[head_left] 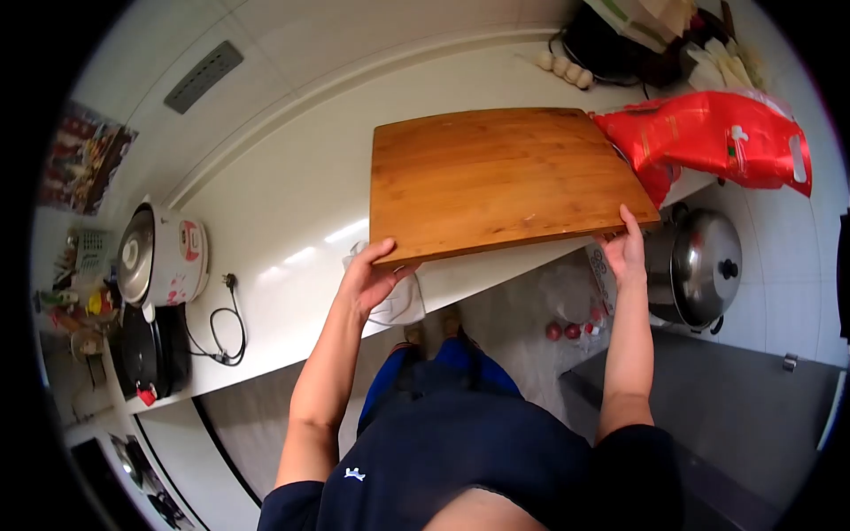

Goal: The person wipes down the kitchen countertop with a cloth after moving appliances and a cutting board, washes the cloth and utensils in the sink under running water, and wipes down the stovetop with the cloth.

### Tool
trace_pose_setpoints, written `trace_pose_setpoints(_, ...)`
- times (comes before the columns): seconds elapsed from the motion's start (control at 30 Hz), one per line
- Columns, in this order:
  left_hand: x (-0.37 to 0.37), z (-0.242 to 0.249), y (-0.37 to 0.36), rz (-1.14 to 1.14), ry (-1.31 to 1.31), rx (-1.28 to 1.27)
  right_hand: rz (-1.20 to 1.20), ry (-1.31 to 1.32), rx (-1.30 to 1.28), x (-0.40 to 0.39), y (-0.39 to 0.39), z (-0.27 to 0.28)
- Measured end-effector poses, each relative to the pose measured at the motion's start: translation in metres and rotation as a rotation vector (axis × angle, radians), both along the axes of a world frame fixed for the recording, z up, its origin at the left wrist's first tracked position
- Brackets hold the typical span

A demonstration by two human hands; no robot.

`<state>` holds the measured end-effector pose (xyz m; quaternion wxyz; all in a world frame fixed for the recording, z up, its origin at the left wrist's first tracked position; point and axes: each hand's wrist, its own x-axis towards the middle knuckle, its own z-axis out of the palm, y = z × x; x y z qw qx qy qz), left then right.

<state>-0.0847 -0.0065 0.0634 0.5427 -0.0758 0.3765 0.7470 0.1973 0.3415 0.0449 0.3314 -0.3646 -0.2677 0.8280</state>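
Note:
A thick wooden cutting board [505, 177] spans the space between my two hands, over the white counter. My left hand [376, 276] grips its near left corner, thumb on top and fingers beneath. At the near right corner, my right hand [625, 248] holds the board the same way, its lower fingers partly hidden by the wood. A white cloth [400, 303] lies at the counter's front edge, just under my left hand. The board's right side overlaps a shiny red bag [722, 137] in this view.
On the left are a white rice cooker [177, 257], a black appliance [152, 350] and a power cord [232, 332]. A lidded steel pot [699, 265] stands low on the right. Garlic bulbs [565, 69] lie at the back, and a socket strip [204, 76] is on the wall.

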Motion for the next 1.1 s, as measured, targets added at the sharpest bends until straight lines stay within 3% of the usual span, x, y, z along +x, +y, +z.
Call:
trace_pose_setpoints(0.07, -0.005, 0.008, 0.002, 0.063, -0.032, 0.078, -0.051, -0.008, 0.014, -0.021, -0.021, 0.038)
trace_pose_setpoints(0.27, -0.018, 0.055, -0.031, 0.136, -0.028, 0.154, -0.156, 0.018, 0.098, -0.049, -0.02, 0.076)
trace_pose_setpoints(0.47, -0.009, 0.03, -0.11, 0.123, 0.025, 0.225, 0.011, 0.15, 0.198, -0.106, -0.071, 0.148)
trace_pose_setpoints(0.6, -0.011, -0.004, -0.11, 0.186, -0.045, -0.033, 0.128, 0.233, 0.376, -0.167, -0.07, 0.166)
trace_pose_setpoints(0.77, -0.033, -0.008, -0.097, 0.1, 0.1, -0.244, 0.244, 0.336, 0.6, -0.262, -0.115, 0.212)
trace_pose_setpoints(0.87, -0.062, -0.024, -0.085, 0.004, 0.009, -0.132, 0.28, 0.407, 0.704, -0.309, -0.156, 0.242)
trace_pose_setpoints(1.1, -0.148, -0.037, -0.051, 0.206, -0.218, -0.044, 0.419, 0.508, 0.911, -0.429, -0.229, 0.271)
